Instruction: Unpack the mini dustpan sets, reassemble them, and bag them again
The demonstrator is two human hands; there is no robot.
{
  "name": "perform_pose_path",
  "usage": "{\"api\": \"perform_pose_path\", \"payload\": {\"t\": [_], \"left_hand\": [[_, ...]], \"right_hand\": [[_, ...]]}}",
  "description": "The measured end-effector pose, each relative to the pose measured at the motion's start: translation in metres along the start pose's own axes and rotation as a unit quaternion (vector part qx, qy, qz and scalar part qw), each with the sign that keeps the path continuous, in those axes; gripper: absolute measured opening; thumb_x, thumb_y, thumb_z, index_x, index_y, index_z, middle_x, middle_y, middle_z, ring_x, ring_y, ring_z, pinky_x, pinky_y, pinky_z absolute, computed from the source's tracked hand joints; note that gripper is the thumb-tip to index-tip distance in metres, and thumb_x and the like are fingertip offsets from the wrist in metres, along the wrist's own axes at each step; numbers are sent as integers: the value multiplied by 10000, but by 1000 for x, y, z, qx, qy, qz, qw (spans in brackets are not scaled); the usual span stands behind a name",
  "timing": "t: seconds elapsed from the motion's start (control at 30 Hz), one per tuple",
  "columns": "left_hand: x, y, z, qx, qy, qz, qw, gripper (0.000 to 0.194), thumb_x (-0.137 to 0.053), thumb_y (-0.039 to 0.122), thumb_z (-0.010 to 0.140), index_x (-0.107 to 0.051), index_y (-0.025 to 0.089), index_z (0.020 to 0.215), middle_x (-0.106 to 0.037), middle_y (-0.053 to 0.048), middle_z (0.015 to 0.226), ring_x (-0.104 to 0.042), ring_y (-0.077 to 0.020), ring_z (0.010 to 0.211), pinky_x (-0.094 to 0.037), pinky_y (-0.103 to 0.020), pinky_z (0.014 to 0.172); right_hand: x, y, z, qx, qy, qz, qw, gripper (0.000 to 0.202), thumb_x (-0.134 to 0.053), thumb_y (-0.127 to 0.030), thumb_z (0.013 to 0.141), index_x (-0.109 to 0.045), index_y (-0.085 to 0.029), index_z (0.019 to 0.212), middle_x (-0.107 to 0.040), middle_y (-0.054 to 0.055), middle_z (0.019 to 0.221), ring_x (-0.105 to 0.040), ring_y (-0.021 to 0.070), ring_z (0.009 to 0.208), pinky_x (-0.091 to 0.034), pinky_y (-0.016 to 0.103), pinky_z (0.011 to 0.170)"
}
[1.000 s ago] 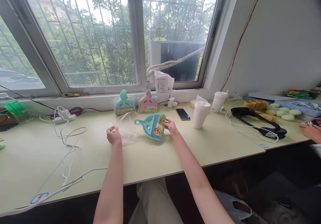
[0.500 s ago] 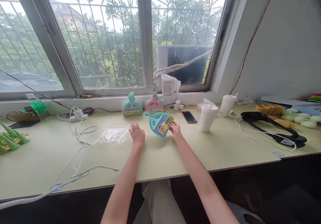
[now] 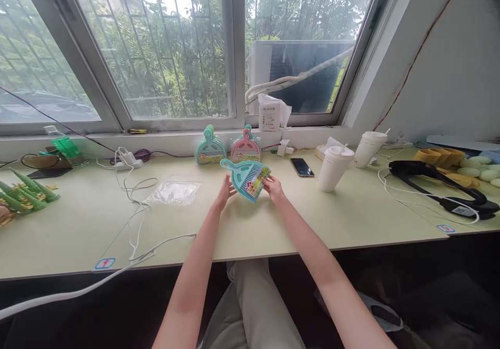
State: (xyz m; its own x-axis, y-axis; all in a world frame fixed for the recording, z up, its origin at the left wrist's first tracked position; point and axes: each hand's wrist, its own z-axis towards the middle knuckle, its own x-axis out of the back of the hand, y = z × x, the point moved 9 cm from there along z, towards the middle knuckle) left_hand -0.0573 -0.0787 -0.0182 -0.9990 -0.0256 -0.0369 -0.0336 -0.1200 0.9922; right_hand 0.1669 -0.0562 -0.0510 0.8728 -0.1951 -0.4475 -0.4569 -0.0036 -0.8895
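A window (image 3: 179, 73) fills the wall past the back edge of the pale worktop (image 3: 78, 224). Toward the worktop's right end lies a black frame (image 3: 402, 170) with a white cord over it. A white cable (image 3: 50, 298) crosses the front edge on the left and runs up beside the left forearm. The teal dustpan (image 3: 238, 173) with its brush is held tilted over the middle, handle toward the back left corner. Two cups stand to its right, the near cup (image 3: 334, 169) closer to the front edge than the far cup (image 3: 367, 151). The teal set (image 3: 211, 148) and pink set (image 3: 246, 148) stand along the back edge, directly behind the dustpan. The right hand (image 3: 274, 188) grasps the dustpan's labelled end; the left hand (image 3: 224, 192) has fingers loosely spread at its opposite side, contact I can't tell. A clear bag (image 3: 175, 192) lies left of them, the phone (image 3: 302, 167) right, nearer the back edge.
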Motion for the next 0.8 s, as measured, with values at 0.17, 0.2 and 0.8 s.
{"api": "perform_pose_path", "payload": {"t": [0.17,0.2,0.8], "left_hand": [[0,-28,10,70,26,-42,996,444,-476,541,880,-579,169,1101,-663,-79,905,-636,-181,754,-534,-310,676],[8,-27,12,62,55,-50,995,427,-447,526,898,-595,160,1063,-655,-73,881,-624,-168,736,-520,-288,657],[-29,-19,4,32,-65,60,996,586,-419,638,860,-658,145,1068,-702,-98,1043,-626,-245,962,-466,-359,871]], "right_hand": [[-8,12,-4,-98,-84,-176,976,95,-651,-173,848,-641,-89,805,-712,87,687,-670,138,563,-558,212,529],[0,11,-1,-112,-72,-204,970,147,-628,-209,873,-632,-91,785,-688,74,619,-625,118,478,-512,191,451],[-4,-57,-21,223,76,-400,886,414,-362,-405,964,-598,-188,702,-564,13,644,-525,127,587,-402,235,572]]}}
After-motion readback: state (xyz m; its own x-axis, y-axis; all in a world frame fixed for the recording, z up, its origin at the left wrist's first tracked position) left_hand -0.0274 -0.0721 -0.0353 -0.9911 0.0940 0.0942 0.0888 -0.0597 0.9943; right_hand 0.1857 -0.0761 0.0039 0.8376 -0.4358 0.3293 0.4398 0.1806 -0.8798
